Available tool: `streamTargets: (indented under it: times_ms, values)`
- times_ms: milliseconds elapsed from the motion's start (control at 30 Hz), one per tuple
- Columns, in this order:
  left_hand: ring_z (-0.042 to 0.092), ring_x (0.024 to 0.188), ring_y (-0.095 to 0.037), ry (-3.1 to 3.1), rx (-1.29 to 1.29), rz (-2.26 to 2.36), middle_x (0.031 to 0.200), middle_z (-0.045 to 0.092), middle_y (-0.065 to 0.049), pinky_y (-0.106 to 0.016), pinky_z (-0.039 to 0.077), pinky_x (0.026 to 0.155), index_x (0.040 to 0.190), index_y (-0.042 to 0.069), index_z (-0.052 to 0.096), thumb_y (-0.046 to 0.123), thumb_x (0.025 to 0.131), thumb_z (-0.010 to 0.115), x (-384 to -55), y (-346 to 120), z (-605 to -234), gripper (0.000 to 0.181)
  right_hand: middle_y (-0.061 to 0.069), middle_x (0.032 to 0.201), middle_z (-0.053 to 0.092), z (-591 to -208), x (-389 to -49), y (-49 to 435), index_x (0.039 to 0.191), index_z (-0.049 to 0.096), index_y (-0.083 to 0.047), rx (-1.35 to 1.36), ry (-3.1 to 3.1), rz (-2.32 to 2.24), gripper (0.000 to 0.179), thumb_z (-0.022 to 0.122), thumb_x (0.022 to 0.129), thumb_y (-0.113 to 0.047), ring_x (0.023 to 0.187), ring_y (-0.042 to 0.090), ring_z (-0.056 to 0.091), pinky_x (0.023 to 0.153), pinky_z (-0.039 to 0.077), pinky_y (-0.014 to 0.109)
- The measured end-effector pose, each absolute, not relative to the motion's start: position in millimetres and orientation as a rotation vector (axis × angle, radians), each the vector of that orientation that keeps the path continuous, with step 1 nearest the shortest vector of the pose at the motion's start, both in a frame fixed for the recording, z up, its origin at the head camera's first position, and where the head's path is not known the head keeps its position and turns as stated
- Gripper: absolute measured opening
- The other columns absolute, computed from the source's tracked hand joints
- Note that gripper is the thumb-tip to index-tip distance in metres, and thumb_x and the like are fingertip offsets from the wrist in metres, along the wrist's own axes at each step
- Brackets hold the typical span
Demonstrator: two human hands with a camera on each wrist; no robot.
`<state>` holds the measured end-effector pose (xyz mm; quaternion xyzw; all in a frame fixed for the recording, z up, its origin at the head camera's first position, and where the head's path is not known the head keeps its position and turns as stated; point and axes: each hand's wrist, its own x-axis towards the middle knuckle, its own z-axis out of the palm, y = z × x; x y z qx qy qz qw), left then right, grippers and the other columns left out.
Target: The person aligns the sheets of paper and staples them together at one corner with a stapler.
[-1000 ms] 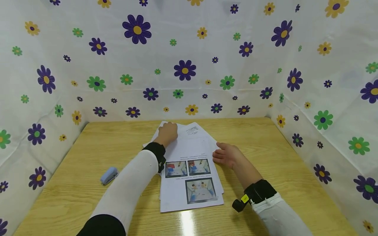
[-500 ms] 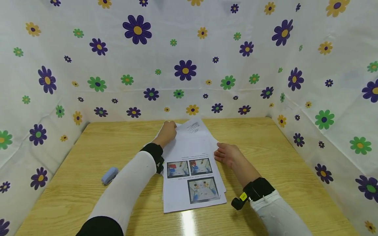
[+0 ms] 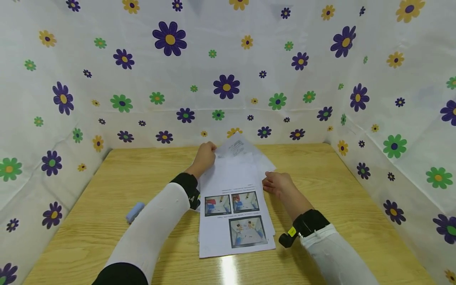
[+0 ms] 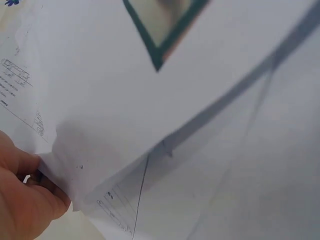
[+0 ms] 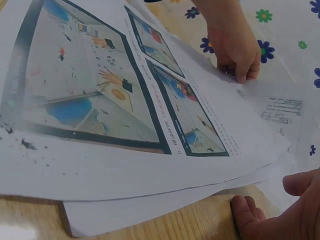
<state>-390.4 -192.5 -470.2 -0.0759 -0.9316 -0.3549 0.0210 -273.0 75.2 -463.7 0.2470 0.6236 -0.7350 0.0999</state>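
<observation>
Several printed sheets of paper (image 3: 231, 170) lie loosely stacked on the table; the top one carries colour pictures. My left hand (image 3: 205, 157) pinches their far left corner, and in the left wrist view that hand (image 4: 27, 195) has the paper edge between thumb and fingers. Beneath, a printed sheet (image 3: 261, 157) sticks out askew at the far end, its far corner raised. Beside the stack's right edge is my right hand (image 3: 279, 185). In the right wrist view its thumb and fingers (image 5: 245, 212) are spread apart, close to the paper, gripping nothing.
A small blue stapler (image 3: 135, 212) lies on the wooden table (image 3: 107, 190), left of the papers and close to my left forearm. A flower-patterned cloth (image 3: 199, 71) stands behind the table and along both sides.
The askew sheet has shifted away from me and to the right, showing more beyond the stack. My left hand keeps its pinch and rises slightly; my right hand stays beside the edge.
</observation>
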Motion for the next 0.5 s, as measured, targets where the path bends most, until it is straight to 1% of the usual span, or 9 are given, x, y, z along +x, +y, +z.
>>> streamTargets:
  times_ms: [67,167,300,367,500]
  values:
    - [0.054,0.124,-0.035,-2.862,-0.247,-1.108,0.127,0.059,-0.022,-0.045,0.044,0.11,0.131,-0.007,0.058,-0.004,0.1,0.044,-391,-192,-469,0.034,0.017,0.123,0.06,-466,-277,76,0.14,0.049,0.008,0.731,1.871,-2.153,0.044,0.061,0.102,-0.011,0.088,0.017,0.065,0.081,0.059,0.027]
    - [0.055,0.121,-0.035,-2.831,-0.258,-1.111,0.125,0.06,-0.022,-0.045,0.045,0.108,0.128,-0.006,0.059,-0.005,0.099,0.045,-390,-190,-466,0.032,0.014,0.11,0.067,-468,-282,77,0.136,0.053,0.006,0.735,1.895,-2.158,0.038,0.06,0.102,-0.008,0.084,0.017,0.067,0.081,0.06,0.03]
    - [0.056,0.122,-0.035,-2.811,-0.261,-1.133,0.125,0.06,-0.022,-0.045,0.046,0.108,0.127,-0.007,0.06,-0.004,0.101,0.045,-385,-186,-461,0.031,0.013,0.097,0.067,-471,-285,79,0.132,0.054,0.005,0.752,1.916,-2.173,0.033,0.061,0.101,-0.004,0.076,0.017,0.069,0.077,0.062,0.033]
    - [0.056,0.123,-0.035,-2.802,-0.255,-1.153,0.125,0.06,-0.022,-0.045,0.046,0.108,0.127,-0.006,0.06,-0.003,0.102,0.045,-384,-184,-460,0.03,0.013,0.096,0.067,-472,-285,79,0.13,0.055,0.005,0.749,1.932,-2.181,0.03,0.061,0.101,-0.004,0.075,0.018,0.069,0.076,0.062,0.033]
    - [0.057,0.12,-0.034,-2.766,-0.241,-1.194,0.124,0.061,-0.02,-0.045,0.047,0.107,0.126,-0.005,0.061,0.0,0.104,0.045,-382,-180,-456,0.027,0.016,0.101,0.067,-473,-285,81,0.129,0.059,0.004,0.717,1.995,-2.232,0.028,0.059,0.102,-0.005,0.076,0.019,0.07,0.076,0.062,0.033]
